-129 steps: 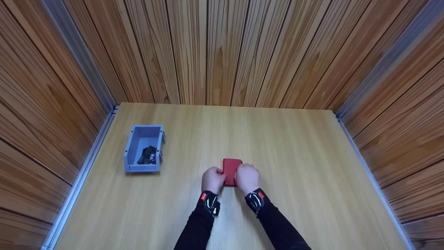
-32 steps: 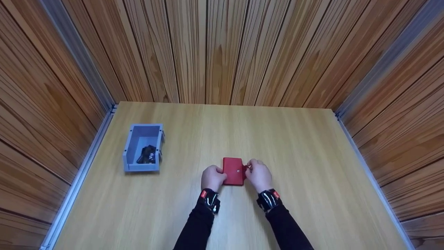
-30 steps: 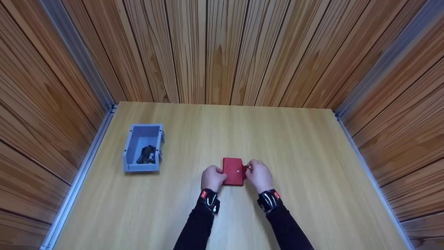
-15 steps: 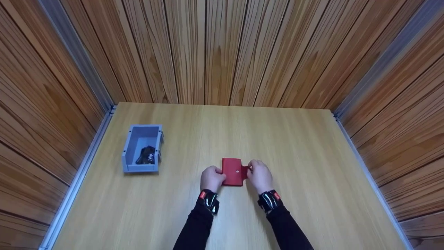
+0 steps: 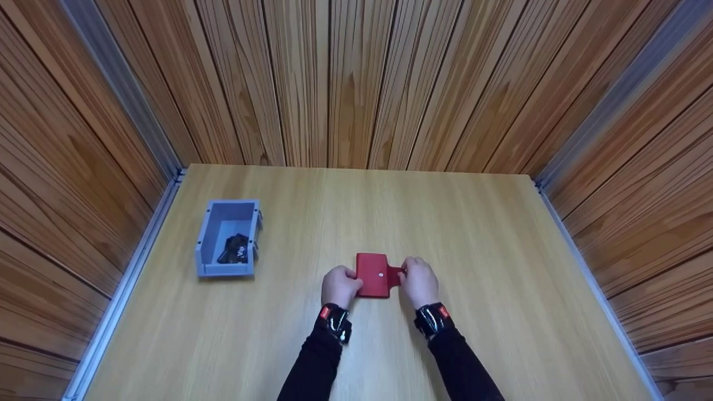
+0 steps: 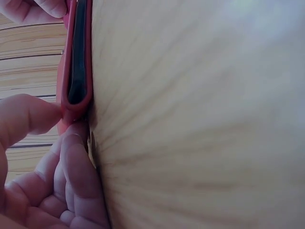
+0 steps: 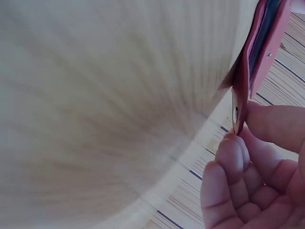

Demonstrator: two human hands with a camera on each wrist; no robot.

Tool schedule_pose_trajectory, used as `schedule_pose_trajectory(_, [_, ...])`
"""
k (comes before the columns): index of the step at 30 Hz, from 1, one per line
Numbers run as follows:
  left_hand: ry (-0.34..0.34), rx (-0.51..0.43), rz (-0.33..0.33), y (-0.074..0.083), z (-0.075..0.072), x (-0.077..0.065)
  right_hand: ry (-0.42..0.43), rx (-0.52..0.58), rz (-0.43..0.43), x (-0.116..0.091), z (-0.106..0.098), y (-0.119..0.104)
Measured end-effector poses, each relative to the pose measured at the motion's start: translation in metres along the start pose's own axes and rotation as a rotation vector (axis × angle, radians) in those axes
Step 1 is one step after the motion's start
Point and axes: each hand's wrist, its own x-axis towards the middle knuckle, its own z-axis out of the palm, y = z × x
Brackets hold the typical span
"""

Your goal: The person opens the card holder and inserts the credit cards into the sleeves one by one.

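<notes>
A red card wallet [image 5: 371,275] with a metal snap stud on its cover lies on the table in the head view. My left hand [image 5: 340,286] pinches its left edge, thumb on top. In the left wrist view the folded spine of the wallet [image 6: 72,107] sits between thumb and fingers, dark inner sleeves showing in the fold. My right hand [image 5: 419,281] pinches the end of the strap [image 5: 395,275], which stretches out to the right. Up close in the right wrist view, the strap [image 7: 240,102] carries a metal snap near its tip, and the thumb presses against it.
A blue-grey open bin [image 5: 225,269] stands at the left of the wooden table [image 5: 473,234]. Inside it is a black bundle [image 5: 234,249] with white lettering. Wood-plank walls [image 5: 356,83] enclose the table at the back and both sides.
Since the earliest frame, my right hand has moved right off the wallet's cover, baring the snap stud. The strap has swung open and out to the right. My left hand keeps its hold.
</notes>
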Motion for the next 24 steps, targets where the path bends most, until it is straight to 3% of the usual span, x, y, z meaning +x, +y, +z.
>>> schedule_pose_trajectory(9, [-0.005, 0.003, 0.007, -0.0009, 0.0014, 0.0006, -0.075, -0.032, 0.023, 0.0021, 0.0001, 0.0032])
schedule_pose_trajectory(24, [-0.028, 0.009, -0.011, 0.0009, -0.0004, 0.0017, -0.104, -0.071, 0.043, 0.0046, 0.0023, 0.0017])
